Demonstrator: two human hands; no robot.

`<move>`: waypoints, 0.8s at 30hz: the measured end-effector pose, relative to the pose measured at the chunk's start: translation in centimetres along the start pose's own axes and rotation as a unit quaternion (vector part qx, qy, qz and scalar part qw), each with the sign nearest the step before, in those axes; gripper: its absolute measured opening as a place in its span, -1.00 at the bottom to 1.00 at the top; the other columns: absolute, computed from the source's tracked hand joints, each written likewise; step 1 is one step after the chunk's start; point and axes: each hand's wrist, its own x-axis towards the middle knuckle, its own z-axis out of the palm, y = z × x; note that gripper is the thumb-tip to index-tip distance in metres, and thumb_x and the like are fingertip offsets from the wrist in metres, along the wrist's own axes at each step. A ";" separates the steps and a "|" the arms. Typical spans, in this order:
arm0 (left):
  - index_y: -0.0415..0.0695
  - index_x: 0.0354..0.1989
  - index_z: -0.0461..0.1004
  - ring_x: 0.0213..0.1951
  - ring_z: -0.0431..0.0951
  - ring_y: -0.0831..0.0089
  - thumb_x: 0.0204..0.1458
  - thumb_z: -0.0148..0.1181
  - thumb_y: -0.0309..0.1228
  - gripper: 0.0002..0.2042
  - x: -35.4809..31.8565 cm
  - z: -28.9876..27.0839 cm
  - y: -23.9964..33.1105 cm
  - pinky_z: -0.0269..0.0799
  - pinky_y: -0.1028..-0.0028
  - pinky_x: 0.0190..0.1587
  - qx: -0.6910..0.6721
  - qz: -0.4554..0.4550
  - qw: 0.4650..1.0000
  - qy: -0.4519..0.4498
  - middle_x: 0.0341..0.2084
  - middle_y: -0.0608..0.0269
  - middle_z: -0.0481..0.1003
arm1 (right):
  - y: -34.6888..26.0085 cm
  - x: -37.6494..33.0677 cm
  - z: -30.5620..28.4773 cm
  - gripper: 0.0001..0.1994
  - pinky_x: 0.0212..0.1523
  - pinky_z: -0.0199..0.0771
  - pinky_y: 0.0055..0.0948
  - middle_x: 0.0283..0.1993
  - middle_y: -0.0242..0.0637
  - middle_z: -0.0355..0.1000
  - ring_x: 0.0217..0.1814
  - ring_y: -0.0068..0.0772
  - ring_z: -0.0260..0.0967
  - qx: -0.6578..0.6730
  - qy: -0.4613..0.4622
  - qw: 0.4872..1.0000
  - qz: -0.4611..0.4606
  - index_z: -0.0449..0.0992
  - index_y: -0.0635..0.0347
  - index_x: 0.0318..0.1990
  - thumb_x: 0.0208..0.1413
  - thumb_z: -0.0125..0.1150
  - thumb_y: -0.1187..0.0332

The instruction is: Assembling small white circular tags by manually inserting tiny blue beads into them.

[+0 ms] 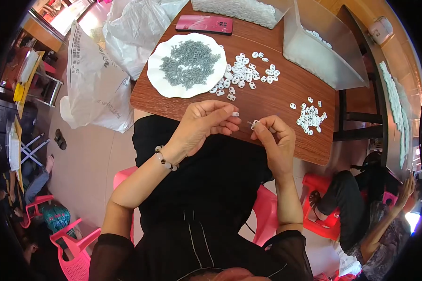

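My left hand (200, 125), with a beaded bracelet at the wrist, pinches a small white plastic piece (235, 114) between thumb and fingertips. Across a short gap, my right hand (277, 144) pinches a small white ring-like piece (254, 125) with a thin grey pin sticking out towards the left. Both hands hover over the table's near edge. Beyond them, a white scalloped plate (157, 70) carries a heap of small grey pins (190, 61). Loose white two-holed pieces (241, 70) lie beside the plate, and a smaller pile of white pieces (310, 117) sits at the right.
The brown wooden table (276, 105) also bears a pink phone (204, 24) and a translucent bin (314, 58) holding white pieces. White sacks (98, 89) stand on the floor at left. Another person (351, 206) sits at right near a red chair (321, 225).
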 end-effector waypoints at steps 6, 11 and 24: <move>-0.25 -0.03 0.49 -0.30 0.58 0.54 0.11 0.20 -0.42 -0.72 -0.9 -0.6 -1.1 0.49 0.63 -0.26 0.022 0.041 0.999 0.017 -0.29 0.15 0.58 | 0.6 -0.1 0.5 -0.91 -0.36 0.31 -0.73 -0.45 -0.43 0.46 -0.40 -0.75 0.36 -0.040 -0.011 0.999 -0.013 0.48 0.29 -0.33 0.16 0.16 0.44; -0.24 -0.05 0.52 -0.30 0.56 0.57 0.10 0.20 -0.43 -0.74 -1.3 -1.3 -1.7 0.47 0.65 -0.26 0.042 0.025 0.999 0.017 -0.29 0.23 0.58 | 0.8 -0.1 0.8 -0.90 -0.38 0.30 -0.73 -0.45 -0.44 0.47 -0.41 -0.76 0.35 -0.060 -0.016 0.998 -0.003 0.48 0.29 -0.34 0.16 0.17 0.44; -0.27 -0.05 0.51 -0.31 0.55 0.59 0.11 0.19 -0.43 -0.73 -1.4 -1.2 -2.2 0.47 0.64 -0.25 0.049 0.028 0.998 0.008 -0.29 0.24 0.58 | 1.9 -0.2 1.1 -0.93 -0.35 0.37 -0.69 -0.30 -0.33 0.52 -0.37 -0.73 0.38 -0.067 -0.009 0.998 -0.016 0.50 0.31 -0.38 0.10 0.21 0.49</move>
